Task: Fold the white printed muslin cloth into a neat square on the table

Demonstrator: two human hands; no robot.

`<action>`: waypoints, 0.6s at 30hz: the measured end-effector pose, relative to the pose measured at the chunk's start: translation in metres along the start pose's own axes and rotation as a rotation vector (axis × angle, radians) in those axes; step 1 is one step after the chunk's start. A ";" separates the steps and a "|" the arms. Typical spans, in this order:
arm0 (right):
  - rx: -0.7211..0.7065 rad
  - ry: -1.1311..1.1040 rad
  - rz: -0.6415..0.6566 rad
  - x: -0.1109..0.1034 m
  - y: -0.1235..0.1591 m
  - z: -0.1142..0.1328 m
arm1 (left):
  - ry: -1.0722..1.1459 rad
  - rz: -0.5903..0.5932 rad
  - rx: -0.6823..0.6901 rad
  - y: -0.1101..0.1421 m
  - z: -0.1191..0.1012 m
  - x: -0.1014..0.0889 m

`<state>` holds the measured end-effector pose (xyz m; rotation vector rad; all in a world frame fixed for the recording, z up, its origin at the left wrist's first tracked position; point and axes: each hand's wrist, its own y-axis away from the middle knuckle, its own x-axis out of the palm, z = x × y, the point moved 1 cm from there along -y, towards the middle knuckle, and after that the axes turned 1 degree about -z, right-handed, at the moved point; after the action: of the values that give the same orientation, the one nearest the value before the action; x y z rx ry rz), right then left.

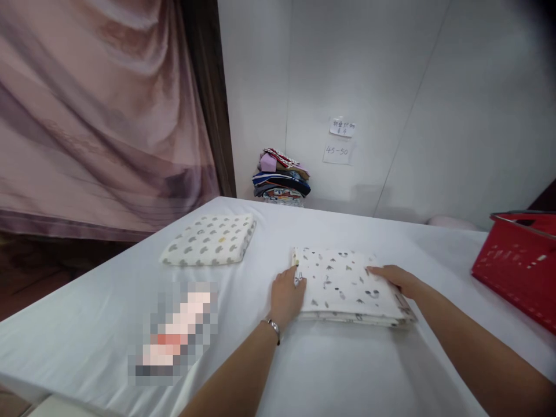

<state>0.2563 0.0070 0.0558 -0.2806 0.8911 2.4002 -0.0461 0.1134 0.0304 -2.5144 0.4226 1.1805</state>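
Note:
A folded white cloth (pixel 336 281) with small grey and dark prints lies in front of me on the white-covered table, several layers thick. My left hand (pixel 287 296), with a bracelet at its wrist, holds the left side of it, fingers bent over the edge near a small yellowish tag. On the opposite side, my right hand (pixel 397 279) grips the right edge, its thumb and part of its fingers on top; the rest are hidden. To the left sits a second folded cloth (pixel 211 240), white with grey mouse-head shapes and one yellow mark.
A red basket (pixel 516 260) stands at the table's right edge. Behind the white table (pixel 269 226), a stack of folded fabrics (pixel 281 176) rises against the wall. A pixelated item (pixel 178 333) lies at left. Paper notes (pixel 337 152) hang on the wall; a pinkish curtain (pixel 108 116) drapes at left.

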 end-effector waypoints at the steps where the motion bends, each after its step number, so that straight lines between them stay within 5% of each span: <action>1: -0.020 -0.046 0.015 0.001 0.002 0.000 | 0.004 0.000 0.002 0.001 -0.001 -0.001; 8: -0.095 -0.190 0.126 0.000 -0.004 -0.008 | 0.093 -0.010 -0.004 -0.001 0.000 -0.002; 14: -0.235 0.244 -0.315 -0.018 -0.038 -0.002 | 0.203 0.049 0.093 -0.002 0.003 0.005; 18: -0.346 0.685 -0.426 -0.015 -0.046 0.011 | 0.256 0.050 0.109 -0.002 0.002 0.007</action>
<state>0.2947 0.0366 0.0446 -1.3388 0.5868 2.0432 -0.0425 0.1149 0.0238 -2.5794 0.5991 0.8294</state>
